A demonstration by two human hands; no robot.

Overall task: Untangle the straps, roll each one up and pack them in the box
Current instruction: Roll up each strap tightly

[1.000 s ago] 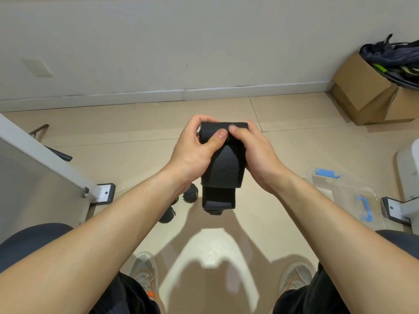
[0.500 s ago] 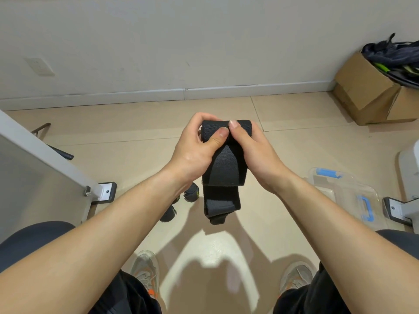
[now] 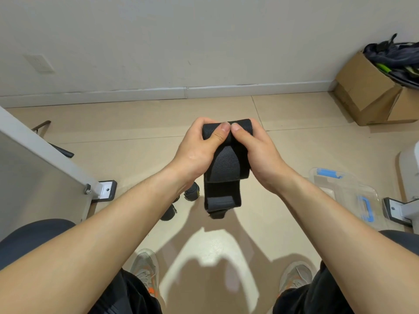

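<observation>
Pale wall [image 3: 204,41] across the far side, white skirting [image 3: 136,92] at its foot, a switch plate [image 3: 40,63] at left. Beige tiled floor [image 3: 136,123] below, glossy, with shadows near the shoes. Grey panel [image 3: 27,168] on bracketed feet at left. Open carton [image 3: 362,94] in the far right corner, dark gear spilling from its top. Clear box [image 3: 347,191] with blue latches on the floor at right, near the right knee. Black strap [image 3: 224,164] held mid-air over the floor, upper part rolled, tail hanging loose. Left hand [image 3: 197,152] and right hand [image 3: 258,155] closed on the roll, thumbs meeting on top. Two rolled straps [image 3: 191,192] on the floor beneath the left wrist.
</observation>
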